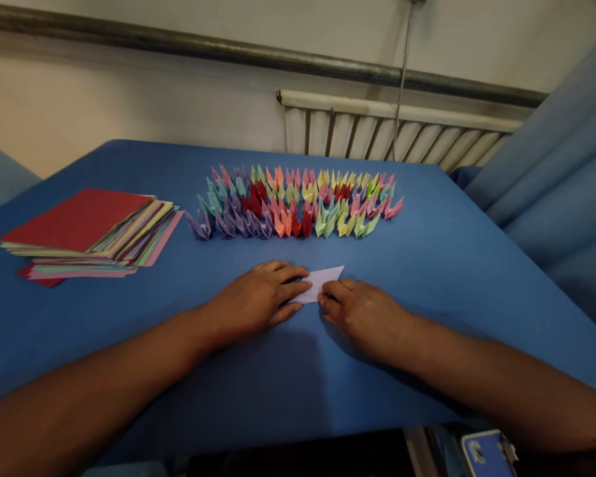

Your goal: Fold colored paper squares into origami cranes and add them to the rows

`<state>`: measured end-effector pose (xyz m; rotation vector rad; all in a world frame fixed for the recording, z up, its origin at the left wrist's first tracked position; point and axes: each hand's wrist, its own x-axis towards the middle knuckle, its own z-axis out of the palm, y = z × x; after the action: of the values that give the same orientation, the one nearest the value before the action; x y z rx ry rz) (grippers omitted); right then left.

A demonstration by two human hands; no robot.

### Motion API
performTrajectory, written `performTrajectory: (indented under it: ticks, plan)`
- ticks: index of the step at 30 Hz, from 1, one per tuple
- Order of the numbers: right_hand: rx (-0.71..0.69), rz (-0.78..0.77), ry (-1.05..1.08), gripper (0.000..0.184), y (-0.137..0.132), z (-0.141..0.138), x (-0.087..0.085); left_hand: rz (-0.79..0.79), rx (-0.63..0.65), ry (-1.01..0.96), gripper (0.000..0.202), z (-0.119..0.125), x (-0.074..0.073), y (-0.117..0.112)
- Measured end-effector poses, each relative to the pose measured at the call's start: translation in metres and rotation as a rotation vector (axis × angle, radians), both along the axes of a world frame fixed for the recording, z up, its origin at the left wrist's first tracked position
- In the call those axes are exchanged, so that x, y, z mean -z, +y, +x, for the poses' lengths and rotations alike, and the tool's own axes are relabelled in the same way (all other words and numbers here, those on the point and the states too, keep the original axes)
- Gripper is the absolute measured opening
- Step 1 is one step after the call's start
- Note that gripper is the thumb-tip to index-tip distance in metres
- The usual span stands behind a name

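A pale lilac folded sheet of origami paper lies flat on the blue table, with a pointed corner at its upper right. My left hand rests over its left end, fingers stretched out and apart, the fingertips on the paper. At the right end my right hand has its fingers curled and closed on the paper's lower right edge. My fingers hide both ends of the sheet. Beyond my hands, several rows of small folded paper cranes stand in purple, teal, red, orange, green, yellow and pink.
A stack of coloured paper sheets, red on top, sits at the left of the blue table. A radiator and a pipe run along the wall. A blue curtain hangs at right. Below the table edge lies a blue-and-white object.
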<state>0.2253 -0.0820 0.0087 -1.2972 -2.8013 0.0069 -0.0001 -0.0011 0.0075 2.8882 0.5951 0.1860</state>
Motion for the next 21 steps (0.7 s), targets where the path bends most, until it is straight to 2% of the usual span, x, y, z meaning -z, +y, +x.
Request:
performTrajectory:
  ticks: [8,17,21]
  plan:
    - [-0.006,0.014,-0.04,0.024,-0.005,0.0,-0.001,-0.051,0.028,0.011,0.029,-0.005,-0.003,-0.003]
    - [0.015,-0.024,-0.014,0.028,-0.002,0.001,-0.004,0.023,-0.027,0.08,0.044,0.008,-0.002,-0.006]
    - [0.021,-0.021,-0.018,0.029,-0.001,0.001,-0.003,0.038,-0.1,0.103,0.052,0.011,-0.003,-0.008]
